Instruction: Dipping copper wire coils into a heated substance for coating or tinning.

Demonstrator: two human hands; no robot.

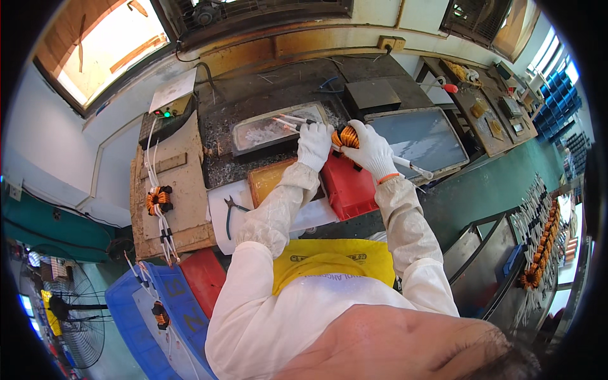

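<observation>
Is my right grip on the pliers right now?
No, the right grip is on the orange-wound coil, while the pliers lie on white paper.

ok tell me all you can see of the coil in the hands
The coil is a ring wound closely with orange, copper-looking wire, with black pieces at its edge. White leads with pale ends run out to the right; others run left, their tips over a grey-rimmed tray. The gloved right hand grips the ring and hides part of it; the gloved left hand closes on the leads at the left. It is held just beyond the red bin.
</observation>
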